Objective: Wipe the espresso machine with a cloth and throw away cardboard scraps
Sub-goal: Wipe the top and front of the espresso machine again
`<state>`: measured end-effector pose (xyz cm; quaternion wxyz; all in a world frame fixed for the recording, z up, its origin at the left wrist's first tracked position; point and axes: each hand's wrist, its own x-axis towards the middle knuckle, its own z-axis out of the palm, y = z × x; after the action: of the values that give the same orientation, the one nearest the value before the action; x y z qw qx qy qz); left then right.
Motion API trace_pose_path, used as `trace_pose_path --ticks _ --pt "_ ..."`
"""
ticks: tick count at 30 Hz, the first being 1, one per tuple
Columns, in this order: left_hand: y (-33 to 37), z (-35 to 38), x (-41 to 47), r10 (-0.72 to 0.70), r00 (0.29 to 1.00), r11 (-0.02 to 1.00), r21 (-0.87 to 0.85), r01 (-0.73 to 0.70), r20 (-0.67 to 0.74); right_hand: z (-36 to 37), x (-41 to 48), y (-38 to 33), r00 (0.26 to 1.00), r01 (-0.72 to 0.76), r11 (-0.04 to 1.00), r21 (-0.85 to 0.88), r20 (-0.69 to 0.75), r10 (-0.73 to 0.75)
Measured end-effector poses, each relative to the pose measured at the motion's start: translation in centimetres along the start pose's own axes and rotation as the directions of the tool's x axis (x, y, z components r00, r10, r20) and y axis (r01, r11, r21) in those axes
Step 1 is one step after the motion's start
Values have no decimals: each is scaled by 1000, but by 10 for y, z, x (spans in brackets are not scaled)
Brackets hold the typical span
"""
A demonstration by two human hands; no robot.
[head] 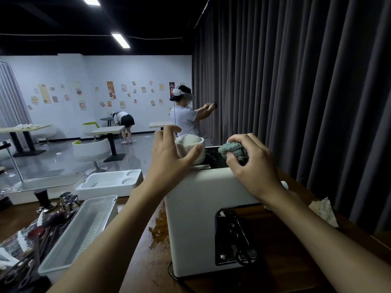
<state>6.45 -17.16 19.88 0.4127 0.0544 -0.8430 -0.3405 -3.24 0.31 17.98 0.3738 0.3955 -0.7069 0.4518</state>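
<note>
The white espresso machine [196, 216] stands on the wooden counter in the middle of the head view, its dark control panel facing me. My right hand [251, 163] is closed around a bunched grey-green cloth [232, 150] on the machine's top rear edge. My left hand [171, 154] is spread with fingers apart around a white cup [193, 148] that sits on top of the machine; whether the fingers touch it is unclear. No cardboard scraps show clearly.
A long white tray [84, 227] and a white moulded tray [110, 182] lie to the left, with metal cups [68, 200] and utensils. Brown spill stains [159, 227] mark the counter. Crumpled paper [323, 210] lies right. A dark curtain [296, 92] hangs behind. Two people stand beyond.
</note>
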Motion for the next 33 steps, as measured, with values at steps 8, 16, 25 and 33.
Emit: trace_pose_path --ticks 8,16,25,33 --pt "-1 -1 0 -5 1000 1000 9 5 16 0 -1 0 1000 -1 1000 -3 4 1" --pt "-1 0 2 -34 999 999 -18 35 30 -1 0 -1 1000 -4 1000 -2 14 4" --pt "0 -1 2 -19 1000 1000 -19 19 19 -1 1 -2 1000 -7 1000 -12 22 7" --pt "-2 -4 5 -30 999 999 -31 31 30 -3 1 -4 999 -27 1000 -13 38 27"
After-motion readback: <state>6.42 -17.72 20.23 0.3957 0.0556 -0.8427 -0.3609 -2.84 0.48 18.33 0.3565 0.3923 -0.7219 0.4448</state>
